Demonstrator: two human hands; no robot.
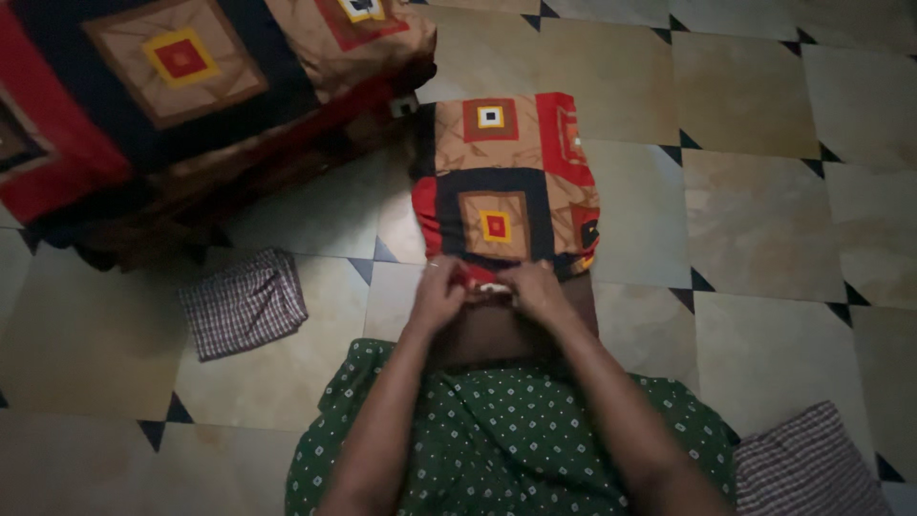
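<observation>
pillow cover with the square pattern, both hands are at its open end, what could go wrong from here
The left hand and right hand pinch only the near edge of the pillow cover, so the fabric may bunch unevenly at the opening. The cover's far end rests on the tiled floor, where it could pick up dust if dragged. The room is dim, so a twisted corner or crooked seam might go unnoticed.

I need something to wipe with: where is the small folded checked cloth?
In the head view, the small folded checked cloth lies on the tiled floor at the left, below the patchwork-covered bed and left of the left hand.
</observation>
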